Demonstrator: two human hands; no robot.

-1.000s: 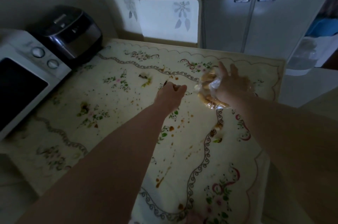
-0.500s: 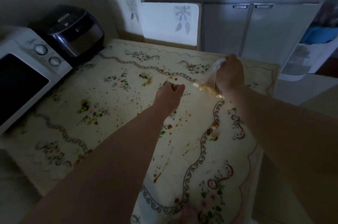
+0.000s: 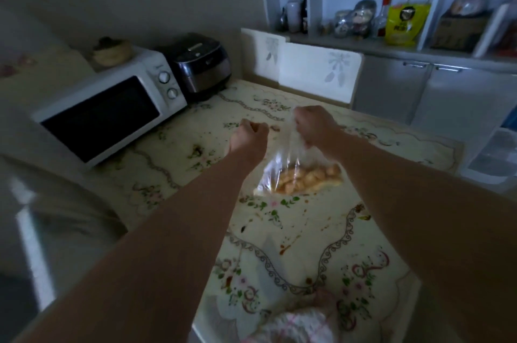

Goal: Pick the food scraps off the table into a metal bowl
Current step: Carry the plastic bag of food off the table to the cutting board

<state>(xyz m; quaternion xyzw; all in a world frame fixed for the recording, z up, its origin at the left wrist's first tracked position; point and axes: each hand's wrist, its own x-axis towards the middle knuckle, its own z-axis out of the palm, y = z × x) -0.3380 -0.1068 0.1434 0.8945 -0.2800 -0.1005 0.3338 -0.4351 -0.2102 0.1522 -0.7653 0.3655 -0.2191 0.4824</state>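
Neck of clear plastic bag [image 3: 282,158] clenched in right hand [image 3: 313,126]; orange food chunks [image 3: 305,180] inside, hanging over table [image 3: 307,230]. Beside it, tightly fisted left hand [image 3: 249,137], contents unseen. Across table, scattered scraps [image 3: 363,216].

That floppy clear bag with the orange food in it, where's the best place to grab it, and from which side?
Take the plastic bag by its gathered neck, from above, where the right hand grips it. The film is thin and limp and the food pieces sag into the bottom, so a top grip likely keeps the mouth shut and upward.
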